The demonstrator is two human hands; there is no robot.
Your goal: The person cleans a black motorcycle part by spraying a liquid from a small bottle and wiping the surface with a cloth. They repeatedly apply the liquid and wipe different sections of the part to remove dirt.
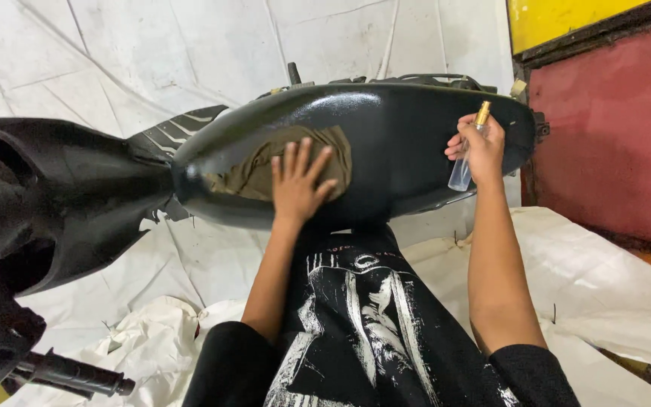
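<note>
Olive cloth (265, 169) under flat, splayed left hand (299, 185) on black scooter seat (393, 143), right hand (484, 147) grip clenched around clear spray bottle (463, 169)

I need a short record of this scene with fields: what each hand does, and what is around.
left hand: pressed flat on an olive cloth lying on the seat
right hand: holds a small clear spray bottle with a gold top
seat: glossy black scooter seat, wet-looking
around: white sheet under the scooter, red wall at right
</note>
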